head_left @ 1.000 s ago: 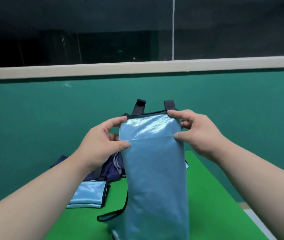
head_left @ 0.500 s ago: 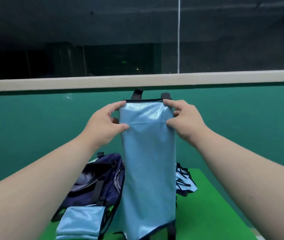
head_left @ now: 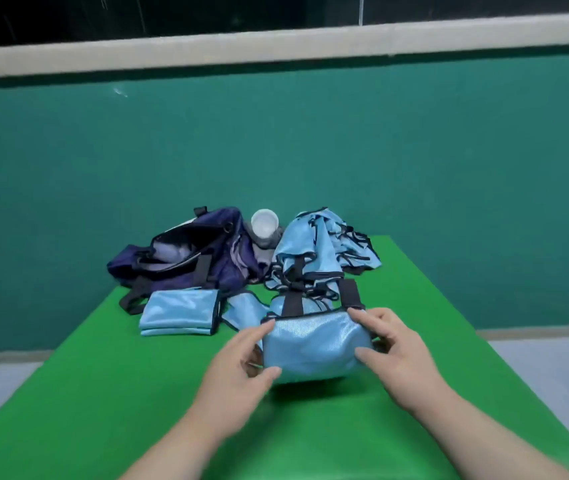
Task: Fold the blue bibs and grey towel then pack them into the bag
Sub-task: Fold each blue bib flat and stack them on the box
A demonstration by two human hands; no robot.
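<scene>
**A:** How much of the task is done, as far as can be judged?

**B:** Only a small part. A folded stack [head_left: 179, 311] of bibs is laid on the green table [head_left: 103, 393], just in front of the bag [head_left: 186, 258]. Nothing light blue is seen inside the open bag (its inside is dark, so this cannot be said for sure).

**A:** And what is being handled?

**B:** The held bib [head_left: 314, 348] is gripped at both sides. Its left edge is pinched between thumb and fingers by the left hand [head_left: 241, 368], and its right edge is pinched the same way by the right hand [head_left: 397, 358]. It is held low over the near part of the table, already doubled. Two dark straps stand up behind it.

**A:** What is left?

**B:** A loose pile [head_left: 317, 251] of unfolded bibs is heaped at the back right. A grey cloth [head_left: 259, 245], probably the towel, lies between bag and pile, under a white cup [head_left: 265, 223]. All of this has yet to be folded and packed.
</scene>
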